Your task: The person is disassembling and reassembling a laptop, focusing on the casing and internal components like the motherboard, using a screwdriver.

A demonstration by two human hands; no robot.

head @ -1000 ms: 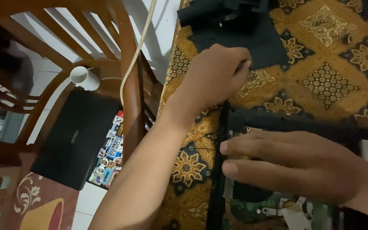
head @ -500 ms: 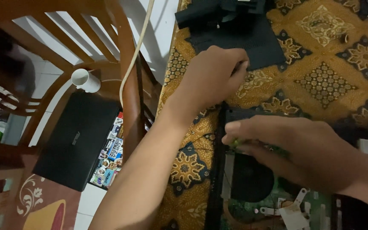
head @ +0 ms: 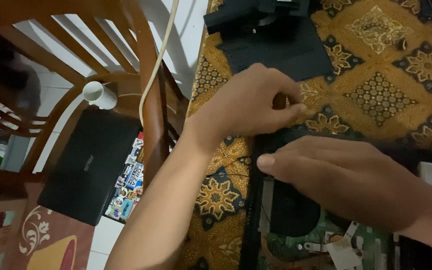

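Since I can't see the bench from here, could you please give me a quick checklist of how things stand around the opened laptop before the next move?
1. Left hand rests at the top edge of the opened laptop: ok.
2. Right hand lies flat over the laptop: ok.
3. What the left fingertips pinch: cannot tell.
4. Removed black cover panel lies apart on the patterned cloth: ok.
5. Green circuit board exposed: ok.
6. Closed laptop on the floor, away from both hands: ok.
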